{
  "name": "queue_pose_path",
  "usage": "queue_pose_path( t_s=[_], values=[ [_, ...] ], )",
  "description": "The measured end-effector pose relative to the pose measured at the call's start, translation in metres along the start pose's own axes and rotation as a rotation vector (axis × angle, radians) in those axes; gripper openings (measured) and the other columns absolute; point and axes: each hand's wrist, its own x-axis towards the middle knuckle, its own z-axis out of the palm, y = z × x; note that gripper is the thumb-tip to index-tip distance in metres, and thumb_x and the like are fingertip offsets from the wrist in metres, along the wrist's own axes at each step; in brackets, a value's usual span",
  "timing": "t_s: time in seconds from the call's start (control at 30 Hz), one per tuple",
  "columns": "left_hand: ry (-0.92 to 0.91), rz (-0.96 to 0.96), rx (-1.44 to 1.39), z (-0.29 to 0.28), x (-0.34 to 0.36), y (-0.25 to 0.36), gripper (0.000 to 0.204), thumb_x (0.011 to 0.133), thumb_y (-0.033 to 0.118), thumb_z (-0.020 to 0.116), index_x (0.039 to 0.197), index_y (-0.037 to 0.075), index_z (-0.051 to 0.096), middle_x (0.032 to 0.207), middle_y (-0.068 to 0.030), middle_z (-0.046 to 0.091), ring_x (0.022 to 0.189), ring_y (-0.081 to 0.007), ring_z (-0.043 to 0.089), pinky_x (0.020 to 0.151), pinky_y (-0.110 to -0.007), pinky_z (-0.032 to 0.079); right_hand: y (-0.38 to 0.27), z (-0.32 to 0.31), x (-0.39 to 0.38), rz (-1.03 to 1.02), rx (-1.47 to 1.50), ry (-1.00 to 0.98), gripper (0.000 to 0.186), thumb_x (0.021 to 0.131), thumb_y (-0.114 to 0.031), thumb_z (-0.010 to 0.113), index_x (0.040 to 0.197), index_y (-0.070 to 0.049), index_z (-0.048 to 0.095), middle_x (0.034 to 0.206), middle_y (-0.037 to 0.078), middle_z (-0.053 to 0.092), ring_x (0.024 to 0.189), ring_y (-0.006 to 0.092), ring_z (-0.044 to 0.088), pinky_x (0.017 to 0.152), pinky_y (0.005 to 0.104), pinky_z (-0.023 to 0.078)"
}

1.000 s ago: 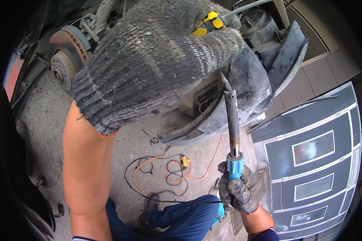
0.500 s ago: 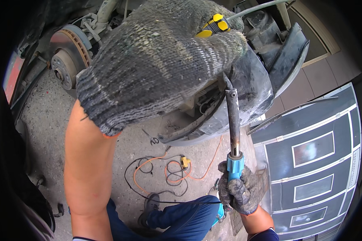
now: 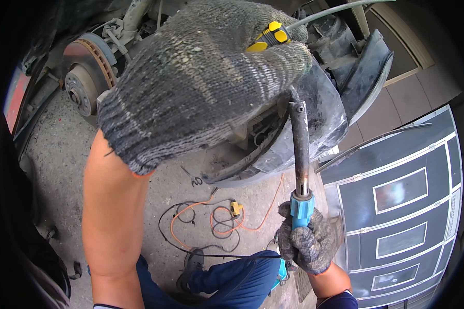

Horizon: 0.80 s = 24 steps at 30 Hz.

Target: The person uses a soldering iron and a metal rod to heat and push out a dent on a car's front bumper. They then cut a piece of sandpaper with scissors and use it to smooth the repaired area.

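Note:
Close to the camera, my left hand (image 3: 201, 77), in a grey knit glove, is closed around a screwdriver (image 3: 273, 36) with a yellow and black handle. Its pale shaft points right, across the top of a dark car bumper (image 3: 319, 105). Lower right, my gloved right hand (image 3: 309, 239) grips the blue handle of a large soldering iron (image 3: 300, 149), held upright. The iron's bent tip reaches up to the bumper, just under the left glove's edge. That glove hides part of the bumper, and I cannot tell whether the tip touches it.
A brake disc (image 3: 85, 77) on its hub stands at upper left. Black and orange cables (image 3: 211, 226) lie coiled on the concrete floor, near scissors (image 3: 195, 180). A dark panel with white-framed rectangles (image 3: 397, 216) fills the right side. My shoe (image 3: 193, 262) rests below the cables.
The soldering iron has risen slightly, its tip now closer to the left glove and partly behind it. My left hand and the screwdriver have shifted a little left.

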Motion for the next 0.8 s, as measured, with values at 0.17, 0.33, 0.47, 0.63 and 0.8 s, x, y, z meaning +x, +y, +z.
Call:
queue_pose_path(
  t_s=[0.17,0.33,0.47,0.63,0.8],
  values=[
    [-0.019,-0.17,0.081,0.004,0.003,0.008,0.028,0.087,0.016,0.07,0.113,0.006,0.068,0.104,-0.0057,0.071,0.092,-0.0118,0.067,0.08,-0.024,0.054,0.003,-0.001,-0.001,-0.02,-0.039,0.007,0.046,0.093,-0.022,0.061,0.128,0.005,0.048,0.071,0.008,0.057,0.054,0.0121,0.051,0.048,0.0245,0.04],
    [-0.034,-0.188,0.127,0.006,0.001,0.014,0.028,0.087,0.017,0.069,0.113,0.006,0.068,0.105,-0.0056,0.071,0.092,-0.0119,0.067,0.08,-0.024,0.054,0.013,-0.005,-0.004,0.009,-0.026,0.018,0.045,0.093,-0.022,0.06,0.128,0.005,0.047,0.071,0.008,0.057,0.054,0.0124,0.051,0.048,0.0247,0.04],
    [-0.044,-0.202,0.157,0.005,-0.001,0.019,0.028,0.088,0.017,0.068,0.113,0.006,0.068,0.105,-0.0056,0.07,0.092,-0.012,0.066,0.08,-0.024,0.053,0.014,-0.004,-0.005,-0.001,-0.055,0.027,0.044,0.094,-0.021,0.06,0.127,0.004,0.047,0.071,0.008,0.057,0.054,0.0124,0.051,0.048,0.0246,0.04],
    [-0.049,-0.208,0.172,0.004,0.0,0.022,0.028,0.088,0.018,0.067,0.113,0.006,0.068,0.106,-0.0056,0.07,0.093,-0.0121,0.066,0.08,-0.025,0.053,0.016,-0.005,-0.005,0.016,-0.022,0.023,0.043,0.094,-0.022,0.06,0.127,0.003,0.048,0.07,0.007,0.056,0.054,0.0121,0.051,0.049,0.0246,0.04],
    [-0.056,-0.221,0.19,0.003,0.001,0.024,0.028,0.089,0.019,0.067,0.113,0.006,0.068,0.106,-0.0056,0.07,0.093,-0.0121,0.066,0.081,-0.025,0.053,0.02,-0.008,-0.008,0.037,-0.024,0.008,0.042,0.094,-0.023,0.06,0.126,0.003,0.049,0.071,0.007,0.056,0.055,0.0118,0.051,0.05,0.0248,0.041]
  ],
)
